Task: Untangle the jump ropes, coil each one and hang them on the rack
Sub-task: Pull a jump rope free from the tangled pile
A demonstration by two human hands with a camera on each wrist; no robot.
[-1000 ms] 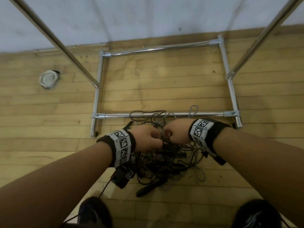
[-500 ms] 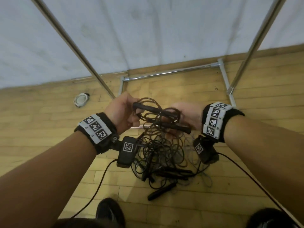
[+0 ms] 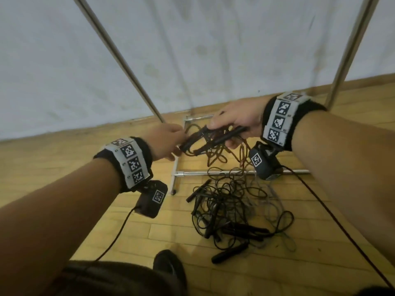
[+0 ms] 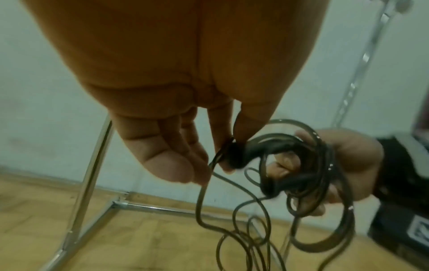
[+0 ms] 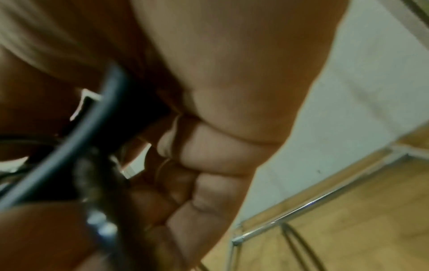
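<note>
I hold a bunch of ropes (image 3: 213,144) up in front of the rack (image 3: 119,58). My left hand (image 3: 164,144) pinches 1 black handle (image 3: 190,143) between thumb and forefinger, my other fingers loose. My right hand (image 3: 237,122) grips a second handle (image 3: 229,135) and several loops of cord. Strands hang from both hands to the tangle (image 3: 233,210) on the wooden floor (image 3: 64,167), which lies just beside the rack's base bar (image 3: 213,173). My shoe (image 3: 168,268) is near the pile.
</note>
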